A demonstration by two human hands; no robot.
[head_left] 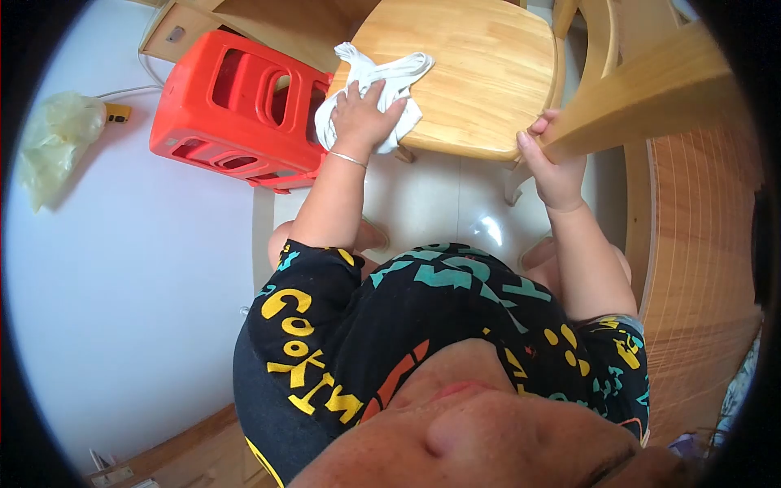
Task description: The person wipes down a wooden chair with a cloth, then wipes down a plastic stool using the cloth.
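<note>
A crumpled white cloth (406,78) lies over the left front corner of a light wooden chair seat (480,77), partly hanging past the edge. On top of it rests my left hand (364,118), palm down with fingers spread, pressing on the cloth. My right hand (555,167) is closed round the near end of a wooden rail (643,102), which looks like the top of the chair's back. The thumb and some fingertips show beside the seat's corner; the other fingers are partly hidden by the rail.
A red plastic stool (244,106) lies on its side left of the chair. Farther left, a pale plastic bag (61,142) hangs by the white wall near a cable. Wooden furniture with a slatted surface (700,244) stands at the right. Shiny floor tiles (447,195) lie below.
</note>
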